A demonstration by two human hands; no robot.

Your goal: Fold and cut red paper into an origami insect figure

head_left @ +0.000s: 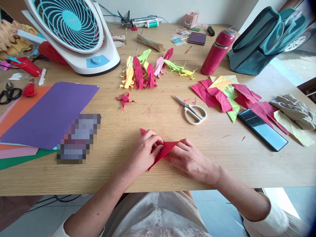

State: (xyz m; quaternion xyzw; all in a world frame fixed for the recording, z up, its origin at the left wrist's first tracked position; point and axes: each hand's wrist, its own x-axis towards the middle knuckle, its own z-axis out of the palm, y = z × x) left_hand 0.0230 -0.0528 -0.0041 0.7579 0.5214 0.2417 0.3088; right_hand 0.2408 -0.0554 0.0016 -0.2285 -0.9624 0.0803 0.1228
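Near the front edge of the wooden table [158,121], the left hand [149,149] pinches a folded red origami paper [170,146]; the right hand [189,159], fingers curled, grips its right side. Both hands cover much of the folding. Something at left is blotted into blocks [79,138]. There's room ahead, up to the white-handled scissors [195,115].

Your one camera is sitting on your head and is facing forward and down over the worktop [111,121]. It is looking from just behind the near edge, so your lap [160,214] is showing at the bottom. Your left hand [145,149] and right hand [191,159] are appearing close, by this edge's middle; the far edge is lying farther, before the wall [209,11].
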